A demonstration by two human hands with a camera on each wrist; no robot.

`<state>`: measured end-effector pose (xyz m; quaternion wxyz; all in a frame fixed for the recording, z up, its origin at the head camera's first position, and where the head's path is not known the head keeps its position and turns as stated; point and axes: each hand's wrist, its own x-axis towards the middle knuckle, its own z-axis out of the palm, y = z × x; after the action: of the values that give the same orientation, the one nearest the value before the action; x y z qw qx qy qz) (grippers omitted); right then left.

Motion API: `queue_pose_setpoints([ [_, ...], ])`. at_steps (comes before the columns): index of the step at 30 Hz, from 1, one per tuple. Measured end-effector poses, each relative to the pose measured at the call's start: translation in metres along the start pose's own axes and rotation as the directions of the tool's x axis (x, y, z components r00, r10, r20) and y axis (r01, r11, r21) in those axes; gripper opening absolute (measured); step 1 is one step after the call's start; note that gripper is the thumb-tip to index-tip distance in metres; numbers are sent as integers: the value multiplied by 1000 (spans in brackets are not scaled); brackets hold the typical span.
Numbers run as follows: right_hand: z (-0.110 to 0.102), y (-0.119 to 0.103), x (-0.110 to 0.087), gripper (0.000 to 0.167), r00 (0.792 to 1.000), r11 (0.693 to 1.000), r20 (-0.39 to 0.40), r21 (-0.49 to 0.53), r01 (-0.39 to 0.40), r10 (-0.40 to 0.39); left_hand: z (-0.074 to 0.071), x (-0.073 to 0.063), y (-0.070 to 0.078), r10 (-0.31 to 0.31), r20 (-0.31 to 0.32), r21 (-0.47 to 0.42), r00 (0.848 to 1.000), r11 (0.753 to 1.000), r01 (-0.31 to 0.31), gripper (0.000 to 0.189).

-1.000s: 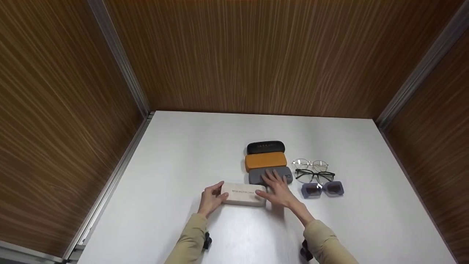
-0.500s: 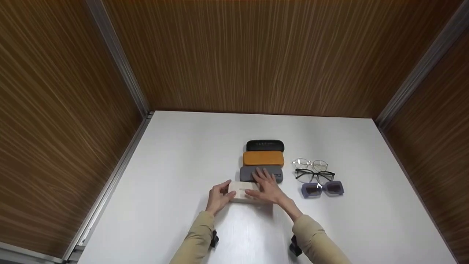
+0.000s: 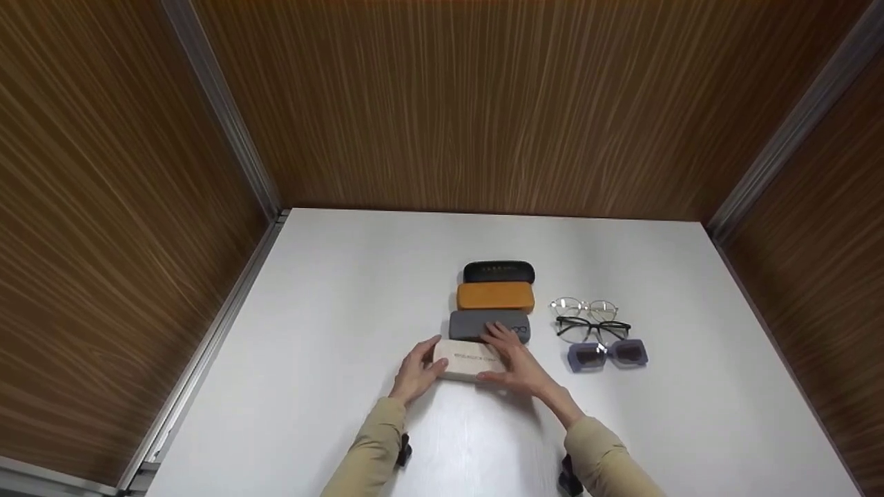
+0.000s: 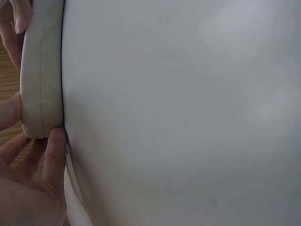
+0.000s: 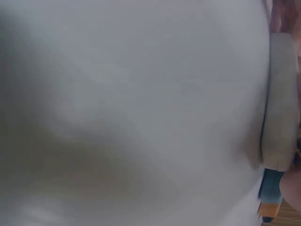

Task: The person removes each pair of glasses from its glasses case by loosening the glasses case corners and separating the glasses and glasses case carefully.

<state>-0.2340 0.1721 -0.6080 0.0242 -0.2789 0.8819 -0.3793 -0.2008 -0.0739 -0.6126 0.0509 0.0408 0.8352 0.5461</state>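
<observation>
A cream glasses case (image 3: 466,359) with small lettering lies nearest to me in a column of cases. My left hand (image 3: 416,371) holds its left end, the thumb over the top edge; in the left wrist view, fingers (image 4: 55,150) touch the end of the case. My right hand (image 3: 519,366) lies at its right end, thumb on the front edge. The fingers of that hand reach onto the grey glasses case (image 3: 466,326) directly behind. Beyond stand an orange glasses case (image 3: 495,295) and a black glasses case (image 3: 498,271).
To the right lie wire-framed glasses (image 3: 603,308), black-framed glasses (image 3: 594,327) and purple sunglasses (image 3: 628,352), in a column. The white table (image 3: 345,290) is enclosed by wood-grain panels (image 3: 483,110) at the back and sides.
The cream and grey cases have shifted left, and the orange and black ones slightly left and back. My left hand has moved right. My right thumb has slid from the cream case's top to its front edge.
</observation>
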Motion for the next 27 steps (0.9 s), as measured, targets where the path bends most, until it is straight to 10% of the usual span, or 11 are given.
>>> queue_pose_setpoints([
  [11,-1,12,-29,67,983,990,-164,-128,65,-86,4,0,2,-64,72,126,995,990,54,66],
  [27,-9,20,-36,83,986,990,-133,-87,-111,99,6,16,5,-9,150,186,989,982,-19,80],
])
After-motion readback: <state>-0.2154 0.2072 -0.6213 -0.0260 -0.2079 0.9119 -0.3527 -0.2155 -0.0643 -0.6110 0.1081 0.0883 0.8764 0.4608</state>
